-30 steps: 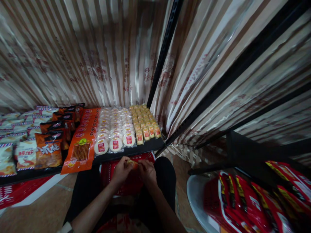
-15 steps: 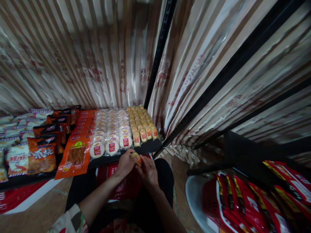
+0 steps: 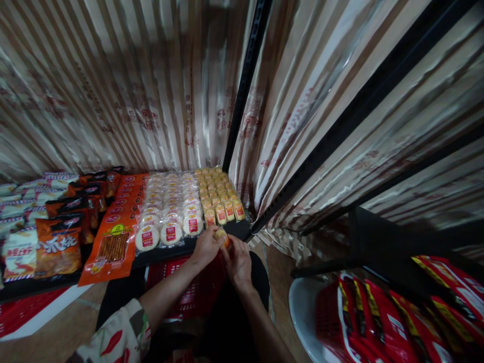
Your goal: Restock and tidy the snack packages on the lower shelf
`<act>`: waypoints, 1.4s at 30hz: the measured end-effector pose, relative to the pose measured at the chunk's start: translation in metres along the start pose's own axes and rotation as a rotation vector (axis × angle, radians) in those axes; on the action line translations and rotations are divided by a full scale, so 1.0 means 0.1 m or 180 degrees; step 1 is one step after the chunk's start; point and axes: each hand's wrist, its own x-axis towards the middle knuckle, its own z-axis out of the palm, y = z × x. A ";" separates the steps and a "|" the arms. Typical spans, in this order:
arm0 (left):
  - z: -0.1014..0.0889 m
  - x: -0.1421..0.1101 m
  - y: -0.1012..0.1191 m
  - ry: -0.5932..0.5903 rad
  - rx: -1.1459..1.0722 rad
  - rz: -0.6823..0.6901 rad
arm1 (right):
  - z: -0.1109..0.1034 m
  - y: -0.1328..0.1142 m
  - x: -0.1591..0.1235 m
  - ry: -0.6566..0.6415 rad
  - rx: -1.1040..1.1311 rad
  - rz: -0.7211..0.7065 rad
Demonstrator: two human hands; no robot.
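Note:
Between my two hands is a small wrapped yellow snack [image 3: 222, 235] with a red label, like those in the rows by the shelf's edge. The fingers of my left hand [image 3: 207, 249] are closed on its left side. On its right, my right hand [image 3: 239, 263] pinches it too, and the fingers partly cover the packet. Just beyond my hands, the rows of wrapped yellow snacks [image 3: 220, 194] stand on the black shelf [image 3: 162, 253]. White round rice crackers [image 3: 171, 233] in clear wrappers are lined up to their left.
Orange stick-snack packs [image 3: 109, 247] and orange-black chip bags [image 3: 59, 247] fill the shelf's left. A red basket [image 3: 181, 287] sits below. Black posts [image 3: 247, 85] rise before striped curtains [image 3: 151, 85]. At right, red packets [image 3: 389, 307] stand in a basket by a white stool [image 3: 302, 307].
Both hands have moved slightly right and up with the small wrapped snack, closer to the rows of yellow snacks. The view has shifted a little, with the shelf sliding left.

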 end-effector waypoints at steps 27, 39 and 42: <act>0.24 0.37 0.13 0.0236 -0.1172 -0.0080 | 0.24 0.26 0.48 0.0716 -0.0220 0.0591; 0.26 0.48 0.21 0.0143 -0.1103 -0.0131 | 0.29 0.29 0.64 0.0624 -0.0136 0.0762; 0.26 0.50 0.21 0.0149 -0.1103 -0.0151 | 0.32 0.32 0.67 0.0676 -0.0095 0.0712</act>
